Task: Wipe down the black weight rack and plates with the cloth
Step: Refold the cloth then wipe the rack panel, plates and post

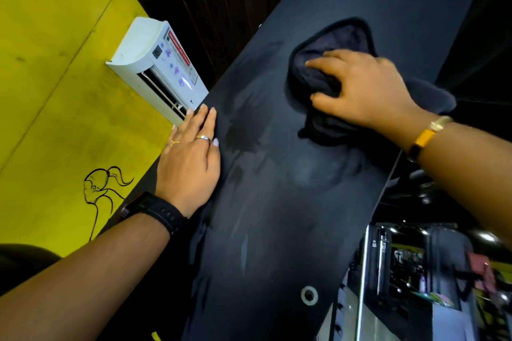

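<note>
My right hand [363, 88] grips the bunched cloth [332, 44], fingers curled, on the black weight rack [277, 216]. My left hand [191, 158] lies flat, bracing the edge. Risk: I skip the smears [249, 133] between the hands, or the cloth's loose end by my right wrist snags.

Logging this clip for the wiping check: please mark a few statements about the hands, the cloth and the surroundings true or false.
1. The right hand grips the dark cloth on the black rack panel. True.
2. The left hand holds a spray bottle. False: it lies flat on the panel's edge and holds nothing.
3. A white air conditioner is mounted on the yellow wall. True.
4. The black watch is on the right wrist. False: it is on the left wrist; the right wears a yellow band.
</note>
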The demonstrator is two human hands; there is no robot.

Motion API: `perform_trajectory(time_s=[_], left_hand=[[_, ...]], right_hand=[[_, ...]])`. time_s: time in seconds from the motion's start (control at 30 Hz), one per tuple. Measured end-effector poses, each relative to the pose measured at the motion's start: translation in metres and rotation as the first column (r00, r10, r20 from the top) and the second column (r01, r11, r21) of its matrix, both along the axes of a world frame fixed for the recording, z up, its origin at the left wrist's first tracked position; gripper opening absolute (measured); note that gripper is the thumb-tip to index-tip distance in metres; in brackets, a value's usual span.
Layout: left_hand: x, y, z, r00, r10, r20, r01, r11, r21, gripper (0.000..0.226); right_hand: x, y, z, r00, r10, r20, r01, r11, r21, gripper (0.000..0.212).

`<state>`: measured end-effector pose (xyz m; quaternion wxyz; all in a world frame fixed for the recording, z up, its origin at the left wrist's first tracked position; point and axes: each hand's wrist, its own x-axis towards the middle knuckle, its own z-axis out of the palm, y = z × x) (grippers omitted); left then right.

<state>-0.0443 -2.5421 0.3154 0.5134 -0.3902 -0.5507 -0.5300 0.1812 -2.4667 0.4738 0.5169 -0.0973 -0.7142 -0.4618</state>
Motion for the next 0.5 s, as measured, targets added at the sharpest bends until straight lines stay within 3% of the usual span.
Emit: perform_trajectory(time_s=[0.07, 0.2, 0.3, 0.4, 0.5], left_hand=[[0.004, -0.003, 0.008, 1.000, -0.003, -0.006, 0.003, 0.999, -0.033, 0.060], [0.013, -0.006, 0.043, 0.993, 0.052, -0.105, -0.061, 0.995, -0.081, 0.060], [0.016, -0.001, 0.064, 0.987, 0.051, -0.150, -0.074, 0.985, -0.154, 0.057], [0.010, 0.001, 0.068, 0.979, 0.016, -0.204, -0.053, 0.983, -0.175, 0.062], [0.004, 0.000, 0.062, 0.978, -0.056, -0.202, 0.027, 0.989, -0.145, 0.061]], right_hand=[[-0.010, -0.007, 0.002, 0.999, -0.049, -0.017, 0.049, 0.999, -0.010, 0.081], [-0.031, -0.005, -0.036, 0.960, -0.111, 0.258, 0.077, 0.987, 0.141, 0.075], [-0.007, 0.008, -0.036, 0.940, -0.073, 0.334, 0.031, 0.991, 0.129, 0.071], [0.022, 0.018, -0.009, 0.949, -0.032, 0.314, -0.004, 0.994, 0.113, 0.067], [0.049, 0.026, 0.030, 0.993, 0.003, 0.117, -0.005, 1.000, 0.016, 0.073]])
